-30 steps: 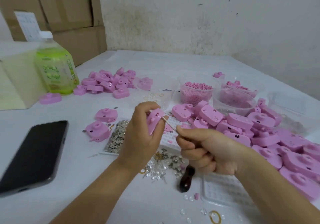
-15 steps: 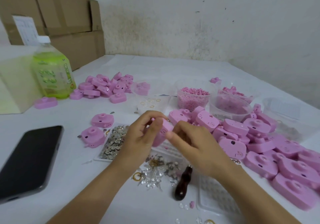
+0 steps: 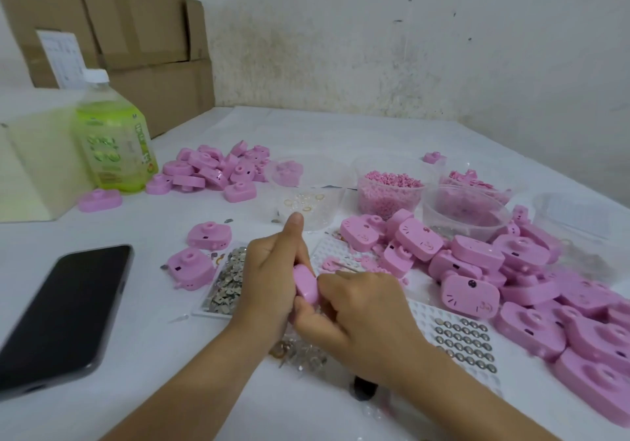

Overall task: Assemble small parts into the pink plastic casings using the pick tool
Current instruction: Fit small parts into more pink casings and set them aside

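Left hand [image 3: 272, 280] is gripping one pink casing [image 3: 306, 285] edge-on, fingers wrapped round its left side, one finger sticking straight up. The casing is sitting between the two hands, lifted off the worktop [image 3: 143, 355], narrow rim facing up, long axis running toward and away from the camera. Right hand [image 3: 370, 318] is touching the casing's right side, fingers curled. It looks to be gripping the pick tool [image 3: 364, 386], whose dark handle is poking out under the wrist, on the near side of the casing. A thin metal shaft [image 3: 346, 266] is showing just right of the casing's far end, likely the pick's. The tip is hidden, so cannot tell whether it is entering the casing.

Key relation: the casing's right face is facing the right hand, so the pick would be coming in from the right, across the short axis, with the left hand only steadying.

Heap of loose casings [image 3: 511, 280] is lying well right of the held casing, phone [image 3: 68, 311] well left, tray of small metal pieces [image 3: 226, 280] just left.
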